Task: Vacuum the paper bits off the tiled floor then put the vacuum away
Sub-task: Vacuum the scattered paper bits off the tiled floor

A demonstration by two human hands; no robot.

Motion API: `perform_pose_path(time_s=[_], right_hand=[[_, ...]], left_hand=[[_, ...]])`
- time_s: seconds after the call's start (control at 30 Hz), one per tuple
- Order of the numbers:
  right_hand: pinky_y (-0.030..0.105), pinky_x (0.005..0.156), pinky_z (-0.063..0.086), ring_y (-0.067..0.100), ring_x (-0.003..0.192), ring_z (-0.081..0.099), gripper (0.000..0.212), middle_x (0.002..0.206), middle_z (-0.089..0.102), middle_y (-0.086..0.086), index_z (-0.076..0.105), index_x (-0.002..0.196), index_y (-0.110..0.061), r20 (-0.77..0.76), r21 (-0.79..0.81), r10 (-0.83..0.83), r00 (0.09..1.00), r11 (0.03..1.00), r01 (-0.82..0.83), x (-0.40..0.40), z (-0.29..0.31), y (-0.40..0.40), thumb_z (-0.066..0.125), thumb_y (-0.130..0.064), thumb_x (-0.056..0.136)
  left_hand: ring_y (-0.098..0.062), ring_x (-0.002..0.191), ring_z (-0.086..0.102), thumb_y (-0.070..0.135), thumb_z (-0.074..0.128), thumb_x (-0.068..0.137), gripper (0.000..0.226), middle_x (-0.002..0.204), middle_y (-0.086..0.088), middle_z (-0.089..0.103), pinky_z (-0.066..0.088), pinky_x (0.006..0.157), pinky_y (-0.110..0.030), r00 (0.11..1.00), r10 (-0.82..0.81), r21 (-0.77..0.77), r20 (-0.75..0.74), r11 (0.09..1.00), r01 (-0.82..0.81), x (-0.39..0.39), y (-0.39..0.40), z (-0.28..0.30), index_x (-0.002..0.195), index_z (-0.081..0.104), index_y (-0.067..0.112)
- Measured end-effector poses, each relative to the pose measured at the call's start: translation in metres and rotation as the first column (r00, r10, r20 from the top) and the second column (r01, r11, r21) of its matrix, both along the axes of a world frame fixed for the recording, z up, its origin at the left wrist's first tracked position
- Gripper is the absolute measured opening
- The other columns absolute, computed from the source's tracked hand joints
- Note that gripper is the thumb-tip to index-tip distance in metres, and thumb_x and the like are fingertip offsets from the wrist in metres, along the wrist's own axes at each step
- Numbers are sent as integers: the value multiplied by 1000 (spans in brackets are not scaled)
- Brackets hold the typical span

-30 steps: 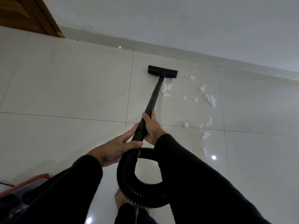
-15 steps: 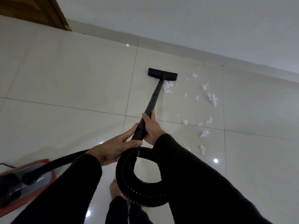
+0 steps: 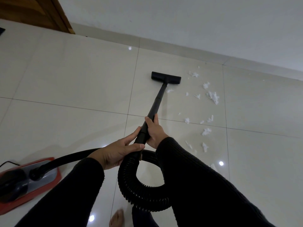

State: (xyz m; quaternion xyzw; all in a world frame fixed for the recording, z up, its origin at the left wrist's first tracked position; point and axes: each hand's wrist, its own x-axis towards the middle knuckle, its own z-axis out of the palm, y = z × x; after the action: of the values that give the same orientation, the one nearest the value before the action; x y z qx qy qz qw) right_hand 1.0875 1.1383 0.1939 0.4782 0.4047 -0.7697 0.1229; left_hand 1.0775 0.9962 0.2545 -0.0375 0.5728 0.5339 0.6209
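A black vacuum wand (image 3: 157,102) runs from my hands out to its flat floor nozzle (image 3: 166,77) on the glossy tiled floor (image 3: 73,82). My right hand (image 3: 154,130) grips the wand higher up; my left hand (image 3: 118,153) grips its lower end where the ribbed black hose (image 3: 131,187) joins and loops below. White paper bits (image 3: 213,96) lie scattered right of the nozzle, one scrap (image 3: 169,91) just behind it, more (image 3: 206,131) trailing toward me. The red and grey vacuum body (image 3: 24,179) sits on the floor at lower left.
A white wall (image 3: 196,22) with a low skirting runs along the far side, close behind the nozzle. A wooden door frame (image 3: 60,15) stands at top left. My bare foot (image 3: 116,217) shows at the bottom. A thin black cord (image 3: 8,163) leads off the vacuum body.
The clump of paper beside the wand has shrunk to one small scrap. The view has shifted, bringing more of the vacuum body into sight. Both hands keep their grip.
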Motion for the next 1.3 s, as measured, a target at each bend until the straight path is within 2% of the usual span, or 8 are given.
perform_pose_path(time_s=[0.17,0.33,0.47,0.67,0.83,0.97,1.17,1.3], right_hand=[[31,66,51,13,81,53,63,102,49,-5,11,151,-44,-4,6,-11,1000,1000,11,12,2,-4,45,-23,102],[30,64,51,12,81,54,63,104,49,-5,12,151,-44,2,12,-24,1000,1000,24,19,0,-16,45,-23,102],[30,63,50,12,81,54,62,112,47,-3,13,151,-43,13,12,-43,999,999,43,25,-1,-27,45,-23,102],[31,61,50,13,79,52,60,111,46,-2,16,151,-42,19,21,-77,997,997,76,40,0,-43,45,-23,102],[31,63,50,13,79,51,61,101,47,-4,15,151,-41,7,37,-75,997,997,75,53,-2,-61,45,-23,102],[32,64,51,13,81,53,63,107,48,-2,11,152,-41,7,30,-80,997,996,79,68,-5,-76,45,-23,102],[34,64,52,16,80,53,60,108,47,0,17,149,-47,22,-10,-128,992,992,128,95,-13,-99,46,-25,101],[36,68,53,17,83,54,61,121,46,3,16,149,-48,29,-17,-142,989,990,143,115,-20,-108,47,-26,101]], left_hand=[[-10,61,62,21,61,87,75,68,1,67,51,60,-25,1000,-14,18,18,1000,14,9,-4,0,144,19,47],[-12,61,61,32,68,70,91,70,-4,65,51,64,-28,999,-46,25,19,999,45,15,-15,-4,143,17,49],[-10,61,61,33,68,69,92,70,-4,65,52,62,-26,998,-53,32,26,998,52,19,-26,-5,143,17,49],[-11,61,62,33,68,70,92,71,-5,65,52,62,-27,997,-79,49,20,996,78,31,-42,-5,145,16,47],[-13,67,62,35,69,69,95,73,-5,66,52,64,-28,997,-82,55,6,995,81,44,-61,-9,145,15,46],[-14,70,63,33,70,69,94,76,-3,65,53,68,-30,998,-67,63,0,996,67,58,-77,-14,145,17,46],[-11,67,63,30,68,70,93,73,-3,65,53,65,-28,998,-63,71,4,995,63,86,-95,-20,146,16,43],[-11,67,64,29,68,70,93,72,-2,66,53,62,-26,998,-59,63,7,996,59,105,-104,-23,146,17,43]])
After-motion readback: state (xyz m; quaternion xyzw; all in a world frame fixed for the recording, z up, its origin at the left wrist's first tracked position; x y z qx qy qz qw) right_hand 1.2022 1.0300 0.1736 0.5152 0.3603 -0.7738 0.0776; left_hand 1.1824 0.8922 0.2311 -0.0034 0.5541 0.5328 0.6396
